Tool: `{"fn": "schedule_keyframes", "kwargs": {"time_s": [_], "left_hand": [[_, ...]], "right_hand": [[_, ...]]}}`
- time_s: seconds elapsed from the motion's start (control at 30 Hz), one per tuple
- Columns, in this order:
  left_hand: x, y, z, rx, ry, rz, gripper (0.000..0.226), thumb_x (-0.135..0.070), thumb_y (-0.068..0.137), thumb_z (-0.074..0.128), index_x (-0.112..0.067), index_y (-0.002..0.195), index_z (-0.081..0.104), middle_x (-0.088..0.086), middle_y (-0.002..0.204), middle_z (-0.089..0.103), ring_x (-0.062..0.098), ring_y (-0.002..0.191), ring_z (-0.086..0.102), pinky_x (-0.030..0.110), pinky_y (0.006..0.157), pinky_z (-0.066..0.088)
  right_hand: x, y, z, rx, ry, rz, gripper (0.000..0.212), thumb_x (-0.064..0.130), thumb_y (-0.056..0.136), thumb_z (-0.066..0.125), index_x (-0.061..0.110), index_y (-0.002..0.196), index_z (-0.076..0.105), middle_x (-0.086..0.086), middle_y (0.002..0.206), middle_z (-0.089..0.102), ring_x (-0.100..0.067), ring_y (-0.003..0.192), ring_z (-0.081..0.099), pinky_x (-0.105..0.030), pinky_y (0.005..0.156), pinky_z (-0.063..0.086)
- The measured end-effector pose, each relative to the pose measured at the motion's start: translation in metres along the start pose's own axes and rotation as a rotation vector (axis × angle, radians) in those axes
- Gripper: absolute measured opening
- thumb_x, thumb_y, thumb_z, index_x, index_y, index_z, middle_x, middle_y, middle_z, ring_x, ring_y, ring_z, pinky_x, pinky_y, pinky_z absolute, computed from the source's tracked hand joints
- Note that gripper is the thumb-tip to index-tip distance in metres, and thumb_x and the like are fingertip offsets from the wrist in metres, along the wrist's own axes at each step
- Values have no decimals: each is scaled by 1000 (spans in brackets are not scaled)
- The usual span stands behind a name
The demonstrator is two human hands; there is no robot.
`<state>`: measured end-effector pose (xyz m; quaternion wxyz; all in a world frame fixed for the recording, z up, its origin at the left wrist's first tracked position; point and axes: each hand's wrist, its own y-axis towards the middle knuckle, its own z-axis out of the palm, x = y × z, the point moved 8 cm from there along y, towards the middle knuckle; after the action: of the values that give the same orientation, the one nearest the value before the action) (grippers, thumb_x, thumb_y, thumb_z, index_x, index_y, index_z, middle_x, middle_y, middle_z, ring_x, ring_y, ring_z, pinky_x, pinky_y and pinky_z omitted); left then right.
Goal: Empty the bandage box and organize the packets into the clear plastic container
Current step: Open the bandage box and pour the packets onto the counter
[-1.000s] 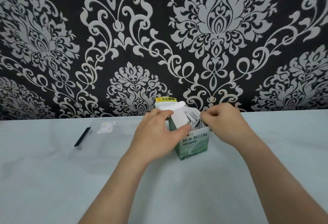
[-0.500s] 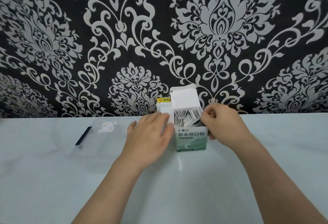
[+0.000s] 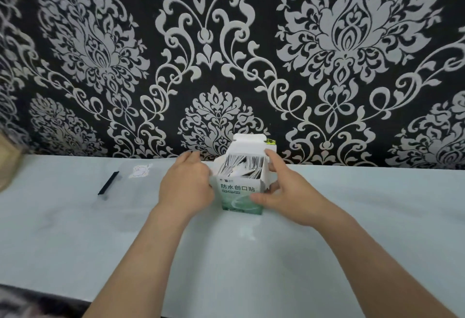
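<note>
A green and white bandage box (image 3: 239,195) stands upright on the pale table (image 3: 226,254), its lid flap folded back toward the wall. Several black and white bandage packets (image 3: 241,168) stand packed inside the open top. My left hand (image 3: 187,186) presses against the box's left side. My right hand (image 3: 284,190) grips its right side, thumb on the front and fingers at the top corner. The clear plastic container (image 3: 125,184) lies at the left of the table, faint, with a black strip (image 3: 108,183) and a white cartoon sticker (image 3: 141,170) on it.
A patterned black and silver wall (image 3: 226,66) rises right behind the table. A yellow-labelled object (image 3: 270,142) peeks out behind the box. A tan object (image 3: 7,164) sits at the far left edge. The table's front edge runs along the bottom left.
My right hand has left the packets at the box opening and now grips the box's right side. My left hand shifted to the box's left side. The lid flap stands fully open.
</note>
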<state>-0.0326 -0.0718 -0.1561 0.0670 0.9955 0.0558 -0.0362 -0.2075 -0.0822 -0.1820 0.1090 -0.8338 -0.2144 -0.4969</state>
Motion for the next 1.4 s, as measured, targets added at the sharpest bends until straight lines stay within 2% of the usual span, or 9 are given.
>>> {"fn": "schedule_keyframes", "kwargs": {"time_s": [0.1,0.17,0.3,0.37,0.5,0.77,0.9,1.23,1.4], "left_hand": [[13,-1,13,137,-7,82,81,-18,82,56,-16,151,15,-4,162,-8,15,148,-11,46,119,-2],[10,-11,4,94,-222,194,97,-15,76,57,-26,153,0,-11,161,-4,8,147,-8,43,120,-4],[15,-30,-51,-381,-560,283,63,-2,64,45,-19,122,62,-5,134,49,13,125,35,10,106,18],[8,-37,-59,-496,-497,301,40,-9,71,46,-18,97,74,-4,104,60,15,99,45,17,92,34],[-8,-34,-41,-327,-316,250,22,-33,85,56,-23,85,75,-4,79,62,18,80,51,40,75,48],[-10,-33,-43,-154,-443,111,8,-25,78,69,-29,84,74,-15,67,60,4,68,53,21,66,41],[-10,-30,-44,-228,-412,40,10,-35,84,67,-29,82,74,-11,76,68,14,78,61,29,71,48],[17,-43,-63,-625,-896,84,17,-6,91,60,-22,84,60,-7,72,66,15,66,60,38,65,51],[24,-50,-67,-684,-822,202,23,-6,86,54,-28,91,56,-11,83,62,10,70,59,29,65,51]], "right_hand": [[1,9,6,-34,1,19,95,20,76,79,36,147,18,18,133,48,-1,95,60,-15,73,51],[2,14,8,-12,14,20,98,8,74,76,42,145,18,10,133,50,-8,97,62,-30,77,58],[19,19,9,115,-83,-10,102,-1,73,77,56,137,23,12,123,51,-8,99,61,-26,74,59],[27,20,9,129,-157,-22,94,1,73,78,51,137,31,20,116,51,0,100,56,-11,67,52],[31,21,12,89,-211,-13,89,4,69,78,48,135,37,17,112,56,-4,101,57,-16,75,53],[36,10,8,13,-341,-65,90,18,64,82,47,135,34,16,102,57,3,86,54,-10,63,44],[43,8,6,-28,-335,-110,87,14,67,80,46,135,35,22,103,50,16,92,45,-3,67,40],[15,7,-35,-152,-300,15,88,18,68,80,44,137,32,6,119,46,-15,100,50,-16,55,42],[3,4,-59,-236,-244,43,86,17,66,81,43,134,36,1,118,53,-18,99,54,-22,61,43]]}}
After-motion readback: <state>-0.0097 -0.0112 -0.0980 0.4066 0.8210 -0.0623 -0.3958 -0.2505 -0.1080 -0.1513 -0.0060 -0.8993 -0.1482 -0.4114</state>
